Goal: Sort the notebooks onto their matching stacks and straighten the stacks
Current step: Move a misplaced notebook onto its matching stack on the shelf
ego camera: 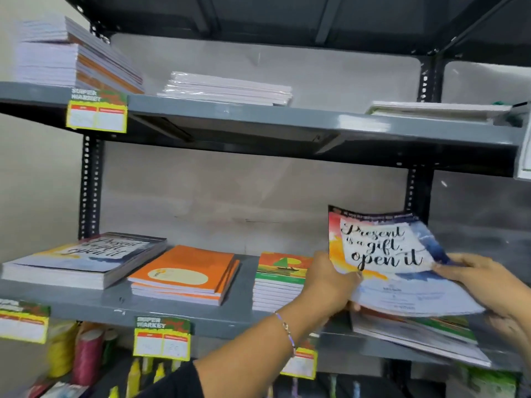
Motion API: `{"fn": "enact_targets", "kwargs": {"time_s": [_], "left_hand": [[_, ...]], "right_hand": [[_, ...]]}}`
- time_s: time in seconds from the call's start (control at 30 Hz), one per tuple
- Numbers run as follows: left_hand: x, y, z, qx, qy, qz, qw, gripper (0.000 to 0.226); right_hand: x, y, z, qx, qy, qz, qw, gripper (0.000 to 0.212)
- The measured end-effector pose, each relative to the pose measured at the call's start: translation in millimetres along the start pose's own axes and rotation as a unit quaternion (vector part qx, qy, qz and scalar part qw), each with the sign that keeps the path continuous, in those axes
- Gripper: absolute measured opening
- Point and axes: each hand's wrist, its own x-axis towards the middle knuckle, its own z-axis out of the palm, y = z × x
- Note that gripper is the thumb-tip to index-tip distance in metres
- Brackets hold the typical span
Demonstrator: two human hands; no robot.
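Observation:
A "Present is a gift, open it" notebook (pixel 385 254) is tilted up at the right of the lower shelf (pixel 178 317). My left hand (pixel 330 280) grips its left edge and my right hand (pixel 485 280) grips its right edge. Beneath it lies a messy pile of mixed notebooks (pixel 425 334) that overhangs the shelf edge. A matching "Present is a gift" stack (pixel 83 259) sits at the shelf's far left. An orange stack (pixel 186 274) comes after it, then a green sailboat stack (pixel 278 280) beside my left hand.
The upper shelf (pixel 258 119) carries a tall white and orange stack (pixel 74 58), a wrapped white stack (pixel 227 89) and a flat pile (pixel 436 110) at the right. Yellow price tags (pixel 97 113) hang from the shelf fronts. Thread spools (pixel 86 354) stand below.

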Motion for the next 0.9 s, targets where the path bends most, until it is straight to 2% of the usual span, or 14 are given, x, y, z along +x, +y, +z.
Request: {"fn": "enact_targets", "kwargs": {"time_s": [0.1, 0.17, 0.27, 0.37, 0.43, 0.57, 0.67, 0.8, 0.9], "left_hand": [[-14.6, 19.3, -62.2, -0.053, 0.038, 0.033, 0.997, 0.021], [-24.4, 30.3, -106.5, -0.066, 0.050, 0.049, 0.995, 0.019], [-48.0, 44.1, -182.5, -0.097, 0.082, 0.024, 0.992, 0.034], [-67.8, 44.8, -258.1, -0.116, 0.113, 0.000, 0.987, 0.029], [-78.0, 40.5, -307.7, -0.127, 0.155, 0.001, 0.980, 0.024], [-91.5, 21.7, -394.3, -0.120, 0.255, -0.011, 0.959, 0.032], [-85.7, -4.9, -452.4, -0.124, 0.334, -0.043, 0.933, 0.041], [-72.2, -46.4, -504.9, -0.023, 0.432, -0.107, 0.895, 0.065], [-69.0, -60.8, -513.5, 0.082, 0.477, -0.105, 0.869, 0.057]], "right_hand": [[-23.6, -29.8, 42.0, 0.128, -0.101, -0.014, 0.987, 0.016], [-39.5, -45.9, 68.2, 0.166, -0.171, -0.020, 0.971, 0.022], [-50.2, -61.2, 128.1, 0.228, -0.235, -0.020, 0.945, 0.030], [-55.6, -73.0, 205.0, 0.291, -0.288, 0.012, 0.912, 0.037], [-64.2, -83.7, 260.8, 0.311, -0.315, 0.029, 0.897, 0.031], [-79.7, -97.8, 368.6, 0.322, -0.362, 0.076, 0.872, 0.028], [-89.5, -102.6, 435.5, 0.292, -0.384, 0.116, 0.868, 0.032], [-97.8, -97.5, 505.5, 0.265, -0.377, 0.150, 0.875, 0.037], [-100.7, -92.2, 530.8, 0.245, -0.351, 0.156, 0.890, 0.043]]}}
